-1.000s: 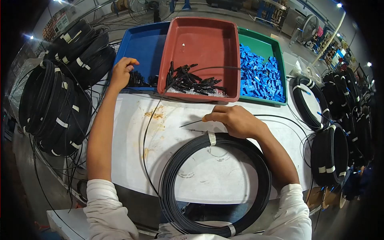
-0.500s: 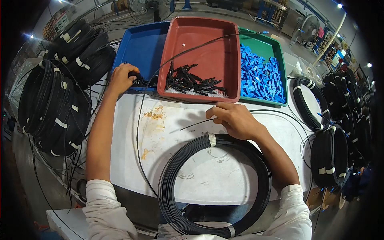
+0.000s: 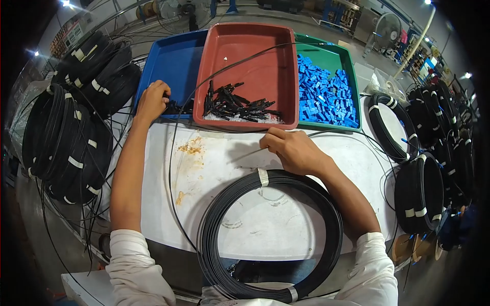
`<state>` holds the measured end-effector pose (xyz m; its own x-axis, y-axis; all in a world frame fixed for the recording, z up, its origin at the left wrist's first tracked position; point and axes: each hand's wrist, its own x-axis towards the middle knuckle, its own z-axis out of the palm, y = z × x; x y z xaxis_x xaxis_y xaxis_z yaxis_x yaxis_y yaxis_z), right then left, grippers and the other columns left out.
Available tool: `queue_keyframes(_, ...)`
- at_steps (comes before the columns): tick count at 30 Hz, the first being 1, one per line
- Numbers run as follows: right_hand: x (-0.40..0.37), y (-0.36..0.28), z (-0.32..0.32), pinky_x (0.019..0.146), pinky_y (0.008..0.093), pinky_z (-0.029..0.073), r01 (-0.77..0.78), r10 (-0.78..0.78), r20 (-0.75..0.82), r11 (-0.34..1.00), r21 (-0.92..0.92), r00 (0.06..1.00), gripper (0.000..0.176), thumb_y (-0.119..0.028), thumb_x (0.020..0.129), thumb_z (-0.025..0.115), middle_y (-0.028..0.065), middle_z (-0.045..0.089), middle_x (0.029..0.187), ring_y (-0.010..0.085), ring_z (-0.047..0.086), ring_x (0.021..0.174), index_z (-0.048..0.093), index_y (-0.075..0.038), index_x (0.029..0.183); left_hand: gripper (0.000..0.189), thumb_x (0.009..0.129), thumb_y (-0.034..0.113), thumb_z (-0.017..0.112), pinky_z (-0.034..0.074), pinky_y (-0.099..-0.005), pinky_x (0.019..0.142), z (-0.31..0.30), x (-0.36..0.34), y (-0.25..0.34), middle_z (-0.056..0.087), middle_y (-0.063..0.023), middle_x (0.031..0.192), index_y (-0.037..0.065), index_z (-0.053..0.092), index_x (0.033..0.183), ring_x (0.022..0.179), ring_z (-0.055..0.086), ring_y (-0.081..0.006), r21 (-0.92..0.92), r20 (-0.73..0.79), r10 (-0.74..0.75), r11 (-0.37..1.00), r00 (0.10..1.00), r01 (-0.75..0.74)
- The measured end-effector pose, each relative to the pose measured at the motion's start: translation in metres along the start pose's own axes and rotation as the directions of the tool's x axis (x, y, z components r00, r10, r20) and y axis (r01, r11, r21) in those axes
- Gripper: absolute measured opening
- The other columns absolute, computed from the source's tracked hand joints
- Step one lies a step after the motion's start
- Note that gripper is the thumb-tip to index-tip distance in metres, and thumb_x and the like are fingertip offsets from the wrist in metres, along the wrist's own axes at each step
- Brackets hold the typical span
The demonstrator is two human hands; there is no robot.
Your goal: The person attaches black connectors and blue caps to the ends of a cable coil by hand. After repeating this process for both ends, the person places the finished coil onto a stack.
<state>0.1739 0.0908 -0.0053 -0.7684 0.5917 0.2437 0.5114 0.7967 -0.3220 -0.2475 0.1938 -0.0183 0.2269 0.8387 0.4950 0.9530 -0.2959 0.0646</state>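
My left hand (image 3: 153, 102) is at the near left part of the blue tray (image 3: 171, 56), beside small black parts (image 3: 178, 108); its fingers are curled, and what they hold is too small to make out. Over the white table (image 3: 240, 153), just in front of the red tray (image 3: 247, 46), my right hand (image 3: 291, 149) pinches a thin black cable (image 3: 248, 154) whose end points left. A coil of black cable (image 3: 334, 224), bound with white tape, lies below my right hand at the table's front edge.
Black connectors (image 3: 237, 104) lie in the red tray. Blue clips (image 3: 326, 97) fill much of the green tray (image 3: 326, 48). Cable coils are stacked at the left (image 3: 64, 143) and right (image 3: 418, 194). A loose cable (image 3: 171, 168) arches over the trays.
My left hand has shifted slightly and its fingers have drawn in from the black parts. My right hand keeps its pinch on the cable. The whole view has moved slightly, with the trays further left.
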Motion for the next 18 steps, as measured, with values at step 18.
queue_keyframes(18,-0.01,0.0,-0.021,0.071,0.044,0.048,0.023,0.011,-0.164,0.978,0.209,0.986,0.013,-0.005,0.085,0.065,0.0093,0.06,0.09,0.0323,0.063,0.083,0.064,-0.006,0.098,0.015,0.092,-0.001,0.061,0.054,-0.0264,0.076,-0.02,-0.032,0.196,0.069,-0.0143,0.106,0.001,0.062,0.108,0.092,0.069,-0.0197,-0.963,0.052,-0.053,-0.266,0.997,0.036)
